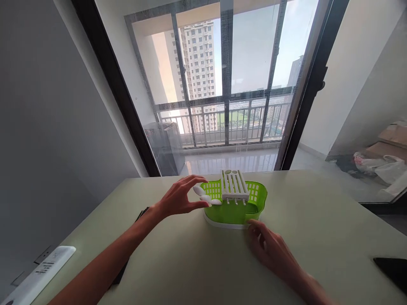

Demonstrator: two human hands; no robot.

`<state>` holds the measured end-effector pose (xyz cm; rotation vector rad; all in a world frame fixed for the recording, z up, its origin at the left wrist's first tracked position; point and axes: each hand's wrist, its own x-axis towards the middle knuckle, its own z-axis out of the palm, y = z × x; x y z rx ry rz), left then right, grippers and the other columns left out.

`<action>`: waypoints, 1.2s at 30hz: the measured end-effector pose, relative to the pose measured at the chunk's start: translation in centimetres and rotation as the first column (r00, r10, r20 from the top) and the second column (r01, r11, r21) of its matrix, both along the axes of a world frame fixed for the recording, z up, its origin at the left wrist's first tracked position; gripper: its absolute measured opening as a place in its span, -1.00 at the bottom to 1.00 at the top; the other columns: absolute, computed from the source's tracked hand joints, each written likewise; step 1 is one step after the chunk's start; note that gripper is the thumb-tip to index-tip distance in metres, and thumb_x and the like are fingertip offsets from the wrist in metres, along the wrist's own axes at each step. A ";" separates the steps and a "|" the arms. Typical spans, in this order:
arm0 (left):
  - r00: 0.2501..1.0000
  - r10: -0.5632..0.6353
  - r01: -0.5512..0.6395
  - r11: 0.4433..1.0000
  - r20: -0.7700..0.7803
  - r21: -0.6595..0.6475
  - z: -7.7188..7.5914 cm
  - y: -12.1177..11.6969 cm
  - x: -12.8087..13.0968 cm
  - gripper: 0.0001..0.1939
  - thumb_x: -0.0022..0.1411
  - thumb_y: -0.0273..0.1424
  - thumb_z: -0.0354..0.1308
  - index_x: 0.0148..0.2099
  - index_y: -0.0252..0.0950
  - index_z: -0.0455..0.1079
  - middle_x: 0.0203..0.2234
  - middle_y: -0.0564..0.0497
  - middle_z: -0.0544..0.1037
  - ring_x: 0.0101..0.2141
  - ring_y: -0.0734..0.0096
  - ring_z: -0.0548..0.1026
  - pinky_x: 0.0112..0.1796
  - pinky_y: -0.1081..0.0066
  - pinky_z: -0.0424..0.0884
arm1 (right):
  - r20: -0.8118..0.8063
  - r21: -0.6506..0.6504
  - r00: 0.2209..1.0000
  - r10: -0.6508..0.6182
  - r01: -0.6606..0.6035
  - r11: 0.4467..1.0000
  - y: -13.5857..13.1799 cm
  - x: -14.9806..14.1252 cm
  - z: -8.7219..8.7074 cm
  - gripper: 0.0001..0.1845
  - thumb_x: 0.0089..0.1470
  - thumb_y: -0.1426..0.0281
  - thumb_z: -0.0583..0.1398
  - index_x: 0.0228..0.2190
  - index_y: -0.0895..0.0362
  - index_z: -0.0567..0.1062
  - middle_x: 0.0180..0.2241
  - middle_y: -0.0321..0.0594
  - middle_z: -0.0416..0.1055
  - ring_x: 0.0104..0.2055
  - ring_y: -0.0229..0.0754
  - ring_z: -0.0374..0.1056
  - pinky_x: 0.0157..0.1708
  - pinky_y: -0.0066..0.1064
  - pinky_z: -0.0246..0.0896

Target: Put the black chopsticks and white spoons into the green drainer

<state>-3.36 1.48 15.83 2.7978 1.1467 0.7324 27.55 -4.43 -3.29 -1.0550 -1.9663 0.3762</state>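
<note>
A bright green plastic basket (229, 214) with slotted sides stands on the table on a white base (219, 223). Across its top lies a white slatted rack (235, 186) with small hooks along the near edge and oval holes at the far end. Several white, oval, spoon-like pieces (206, 198) sit at the basket's left end. My left hand (179, 197) curves around these pieces, thumb and fingers wide apart. At the basket's lower right, the fingertips of my right hand (269, 243) meet the base's front edge. That hand is curled and partly blurred, its grip unclear.
A white power strip-like bar (47, 271) lies at the table's left edge. Behind my left forearm is a dark, flat object (122, 271), mostly covered. Another black object (392, 271) rests at the right edge. Past the table (318, 212) stands a framed glass door (225, 84).
</note>
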 end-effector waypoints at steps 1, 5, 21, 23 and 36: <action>0.999 -0.028 0.028 1.000 -0.040 0.002 0.1 0.1 0.7 -0.32 0.16 0.07 0.31 0.20 -0.19 0.37 0.09 -0.14 0.55 0.00 0.13 0.56 -0.01 0.21 0.50 | -0.001 0.002 1.000 -0.001 0.001 1.000 0.0 0.0 0.1 -0.73 0.36 0.40 0.01 0.05 0.08 0.32 -0.35 -0.29 0.49 -0.46 -0.31 0.38 -0.40 -0.52 0.30; 0.984 -0.070 0.077 0.996 -0.163 0.037 -0.3 1.1 2.5 -0.38 0.10 0.08 0.34 0.08 -0.19 0.48 -0.06 -0.08 0.64 -0.17 0.21 0.61 -0.20 0.32 0.51 | 0.012 -0.001 1.000 0.009 -0.009 1.000 0.0 0.0 0.4 -0.72 0.35 0.42 0.01 0.05 0.08 0.31 -0.32 -0.29 0.49 -0.43 -0.30 0.40 -0.39 -0.52 0.29; 0.921 -0.143 0.260 0.919 -0.363 0.296 -2.3 4.3 3.2 -0.57 0.46 -0.09 0.02 -0.31 -0.25 0.49 -0.49 0.04 0.61 -0.55 0.46 0.53 -0.52 0.47 0.26 | 0.023 0.013 0.999 -0.022 0.022 1.000 0.4 -0.2 1.4 -0.76 0.33 0.44 -0.01 -0.03 0.07 0.36 -0.34 -0.29 0.51 -0.46 -0.28 0.39 -0.42 -0.49 0.27; 0.927 -0.148 0.265 0.908 -0.344 0.324 -2.5 4.5 3.2 -0.54 0.46 -0.06 0.00 -0.34 -0.26 0.46 -0.53 0.04 0.58 -0.57 0.47 0.50 -0.53 0.47 0.26 | 0.025 0.023 1.000 -0.018 0.017 1.000 0.4 -0.2 1.5 -0.76 0.33 0.44 -0.01 -0.03 0.06 0.35 -0.35 -0.29 0.49 -0.47 -0.28 0.38 -0.41 -0.49 0.28; 0.971 -0.148 0.211 0.897 -0.186 0.388 -2.1 5.8 2.2 -0.67 0.47 -0.17 0.06 -0.29 -0.28 0.41 -0.50 0.05 0.63 -0.55 0.48 0.54 -0.53 0.48 0.29 | 0.069 0.071 0.998 -0.013 0.008 0.997 0.6 0.0 1.8 -0.70 0.28 0.53 -0.04 -0.03 0.06 0.32 -0.36 -0.33 0.45 -0.45 -0.30 0.38 -0.36 -0.50 0.27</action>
